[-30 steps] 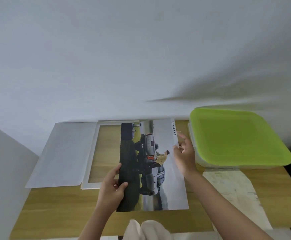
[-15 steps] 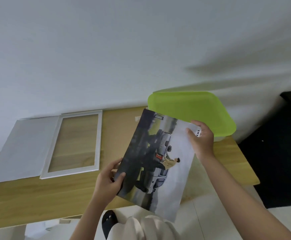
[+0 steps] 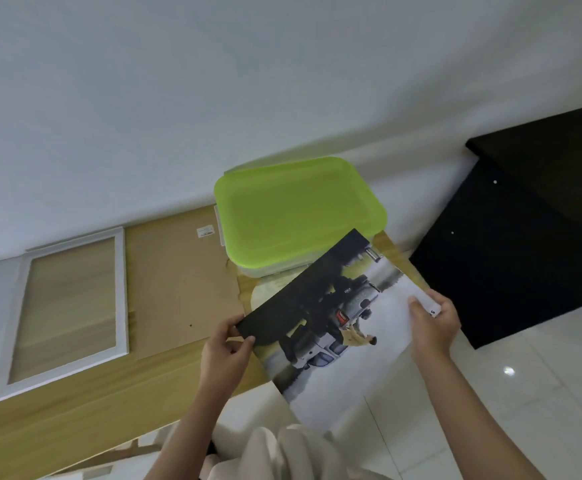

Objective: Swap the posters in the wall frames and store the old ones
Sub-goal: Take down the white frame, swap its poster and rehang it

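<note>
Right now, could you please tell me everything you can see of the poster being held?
The poster is a thin, glossy sheet printed with a silver vehicle and a person in a tan top; one edge is dark, the other pale. It is held tilted in the air, partly over the wooden table's edge. The left hand pinches its dark corner; the right hand grips the pale edge, covering some lettering.

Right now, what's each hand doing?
Left hand: pinches the poster at its dark edge.
Right hand: grips the poster's white edge.
</note>
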`<move>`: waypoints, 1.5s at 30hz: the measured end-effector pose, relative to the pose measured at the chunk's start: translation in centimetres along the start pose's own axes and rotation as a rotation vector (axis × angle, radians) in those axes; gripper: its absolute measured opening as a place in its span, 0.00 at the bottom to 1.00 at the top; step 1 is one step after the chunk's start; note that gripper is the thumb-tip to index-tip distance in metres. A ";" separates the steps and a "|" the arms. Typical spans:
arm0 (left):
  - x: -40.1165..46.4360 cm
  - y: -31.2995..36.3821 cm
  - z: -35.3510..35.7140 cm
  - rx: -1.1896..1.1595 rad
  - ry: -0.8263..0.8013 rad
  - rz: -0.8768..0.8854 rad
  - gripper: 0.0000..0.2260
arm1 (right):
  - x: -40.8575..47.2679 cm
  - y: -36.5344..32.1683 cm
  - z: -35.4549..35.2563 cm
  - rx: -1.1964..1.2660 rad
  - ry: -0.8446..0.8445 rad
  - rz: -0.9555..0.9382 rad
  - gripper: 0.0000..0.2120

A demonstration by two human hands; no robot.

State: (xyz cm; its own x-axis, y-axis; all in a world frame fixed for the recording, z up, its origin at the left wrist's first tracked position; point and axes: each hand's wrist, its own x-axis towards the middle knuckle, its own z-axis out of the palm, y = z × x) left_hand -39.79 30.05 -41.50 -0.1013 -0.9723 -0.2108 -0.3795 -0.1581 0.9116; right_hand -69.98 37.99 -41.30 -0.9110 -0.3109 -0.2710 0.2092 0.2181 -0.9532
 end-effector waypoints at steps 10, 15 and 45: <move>0.8 -0.8 2.6 0.102 -0.203 -0.149 0.18 | -0.9 3.7 -0.1 0.000 0.147 0.187 0.14; 0.2 -1.4 2.7 0.221 -0.221 -0.145 0.23 | -0.8 3.5 0.4 -0.094 0.072 0.122 0.14; -2.2 -2.4 3.7 0.415 -0.103 -0.043 0.25 | 2.1 4.5 1.1 -0.618 -0.170 -0.170 0.16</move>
State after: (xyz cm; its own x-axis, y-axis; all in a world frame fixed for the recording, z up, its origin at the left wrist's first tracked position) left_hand -42.02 33.20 -44.52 -0.1610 -0.9406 -0.2989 -0.7208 -0.0948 0.6867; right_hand -70.60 37.26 -46.29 -0.8341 -0.5181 -0.1894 -0.2207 0.6280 -0.7462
